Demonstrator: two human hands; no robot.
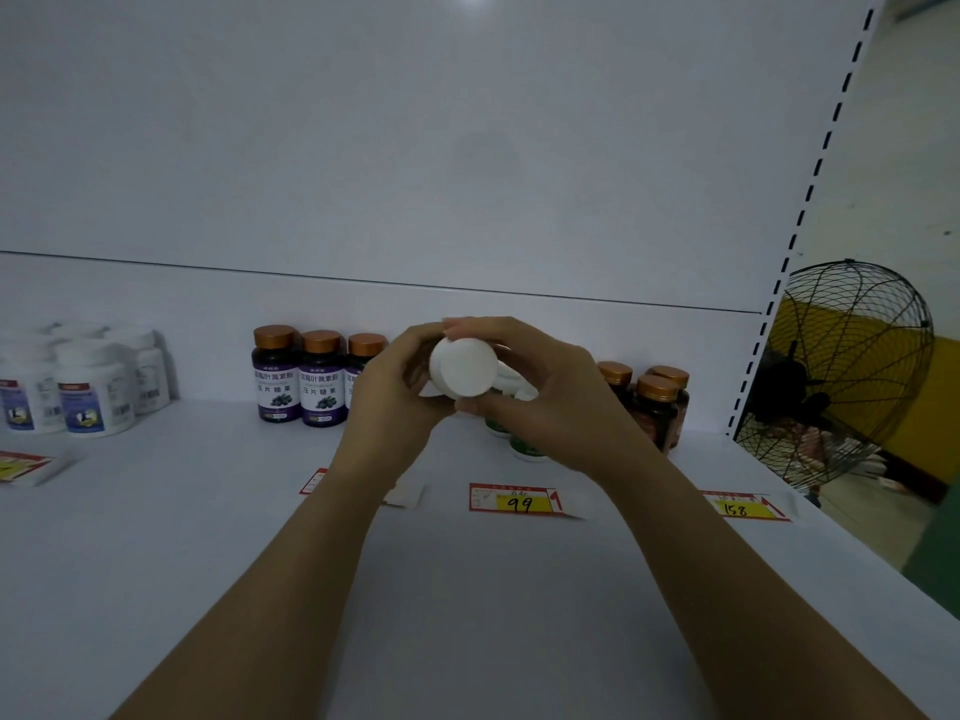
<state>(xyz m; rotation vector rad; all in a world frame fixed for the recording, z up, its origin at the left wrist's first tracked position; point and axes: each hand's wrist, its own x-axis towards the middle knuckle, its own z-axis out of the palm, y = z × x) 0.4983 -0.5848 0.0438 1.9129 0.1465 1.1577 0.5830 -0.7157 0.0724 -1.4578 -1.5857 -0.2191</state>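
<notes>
white bottle (462, 367), tilted, above shelf

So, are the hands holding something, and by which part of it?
A white bottle. The left hand and right hand both grip its sides, fingers curled round the body; its round end faces the camera.

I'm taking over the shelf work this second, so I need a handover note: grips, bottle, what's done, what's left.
Left grip: fingers curled round the white bottle from its left side.
Right grip: holds the same bottle from the right, fingers over the top, thumb below.
Bottle: in the air above the shelf, round white end toward the camera, label hidden.
Done: bottle is off the shelf, in both grips.
Left: probably set it upright, perhaps by the green-labelled bottles behind the 99 price tag.
</notes>
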